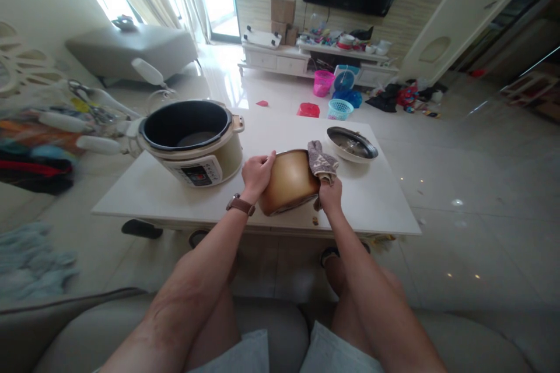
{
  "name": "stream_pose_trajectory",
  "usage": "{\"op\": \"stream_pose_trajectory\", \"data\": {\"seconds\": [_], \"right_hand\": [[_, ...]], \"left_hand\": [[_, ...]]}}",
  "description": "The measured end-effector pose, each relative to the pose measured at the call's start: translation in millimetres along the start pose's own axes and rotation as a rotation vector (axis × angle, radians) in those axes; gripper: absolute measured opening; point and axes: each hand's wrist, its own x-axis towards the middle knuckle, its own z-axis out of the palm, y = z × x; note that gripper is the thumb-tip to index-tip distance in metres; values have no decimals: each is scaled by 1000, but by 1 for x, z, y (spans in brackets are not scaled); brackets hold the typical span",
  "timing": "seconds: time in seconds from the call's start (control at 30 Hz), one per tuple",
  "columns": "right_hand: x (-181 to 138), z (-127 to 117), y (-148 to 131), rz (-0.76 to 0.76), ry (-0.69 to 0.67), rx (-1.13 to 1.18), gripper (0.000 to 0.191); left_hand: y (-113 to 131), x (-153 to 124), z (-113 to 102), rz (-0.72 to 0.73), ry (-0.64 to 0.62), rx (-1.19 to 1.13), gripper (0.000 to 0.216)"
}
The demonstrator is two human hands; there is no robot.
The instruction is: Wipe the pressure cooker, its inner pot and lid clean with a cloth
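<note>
A golden-brown inner pot [291, 178] is tilted on its side above the front part of the white table [166, 198], its outer wall and part of its base facing me. My left hand [257, 175] grips its left rim, thumb on top. At the pot's right side my right hand [330, 193] is closed on a patterned grey-brown cloth [321, 160], which lies against the wall. The inside of the pot is hidden from view. To the left stands the electric pressure cooker [196, 145], uncovered, with a dark hollow inside. Its lid [352, 144] rests upside down at the right.
A white-armed stand or rack [100, 128] is close behind the cooker's left side. Beyond the table, a pink basket [324, 83], a red stool or tub [308, 109] and a light blue basket [340, 109] are on the floor. The sofa [275, 326] is beneath me.
</note>
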Motion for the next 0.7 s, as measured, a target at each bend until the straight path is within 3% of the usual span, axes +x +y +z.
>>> {"op": "stream_pose_trajectory", "data": {"seconds": [0.1,0.2,0.3,0.4,0.6,0.7], "right_hand": [[-11,-5,-20,-305,-127,-76,43],[-19,-13,-41,-649,-384,-292,54],[-21,-18,-50,-754,-488,-392,59],[-15,-13,-40,-638,-392,-263,56],[13,-1,13,36,-75,45,45],[26,-5,31,222,36,73,48]], "left_hand": [[0,-3,1,-11,10,23,59],[-4,-2,2,-13,-12,21,54],[-8,1,2,-23,-16,2,55],[-12,4,1,-51,19,-49,60],[-33,4,10,-114,27,-228,62],[-41,0,20,-150,16,-336,58]]}}
